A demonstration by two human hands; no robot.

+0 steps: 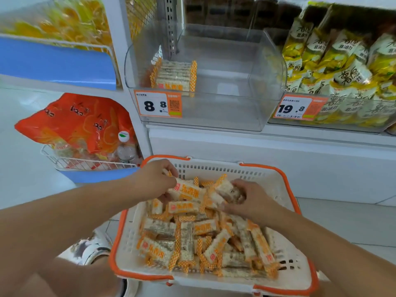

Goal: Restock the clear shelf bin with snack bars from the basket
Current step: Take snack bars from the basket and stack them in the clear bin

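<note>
A white basket with an orange rim (285, 179) sits low in front of me, filled with several snack bars (205, 243) in white and orange checked wrappers. My left hand (154, 179) grips a few bars (188, 190) at the far left of the pile. My right hand (250, 198) grips a small bundle of bars (227, 189) beside it. Above, the clear shelf bin (235, 86) holds one neat stack of bars (174, 76) at its left side, with the remainder of its floor bare.
An orange price tag reading 8.8 (158, 105) hangs on the bin's front. Yellow and white snack bags (342, 67) fill the bin to the right. At left, orange bags (79, 123) and a water bottle (125, 151) sit in a wire rack. A shoe (90, 247) stands beside the basket.
</note>
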